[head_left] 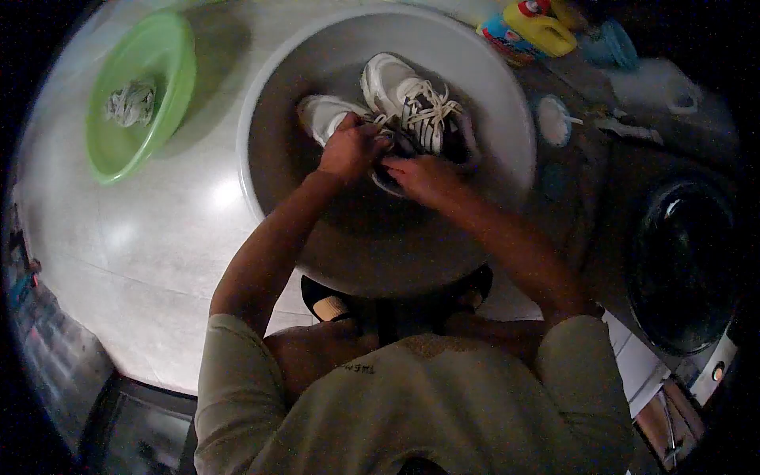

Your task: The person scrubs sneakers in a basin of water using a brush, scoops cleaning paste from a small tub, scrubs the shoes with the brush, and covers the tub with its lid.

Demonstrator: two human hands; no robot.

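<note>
A large grey basin [514, 194] holds a pair of white and dark laced shoes. The right shoe [392, 83] lies with its toe toward the top and its pale laces loosely crossed. Beside it, the left shoe [323, 113] is partly covered by my hands. My left hand [352, 150] is closed over the laces and tongue area of that shoe. Lower down, my right hand [412, 172] has its fingers bent at the shoe's opening, near its heel. Shadow and the hands hide the fingertips and part of the left shoe.
A green basin [186, 79] with a crumpled cloth [132, 104] stands at the upper left. At the upper right are a yellow bottle [546, 36], a blue container [616, 43] and a small white bowl [552, 120]. A dark round object [682, 265] is at the right.
</note>
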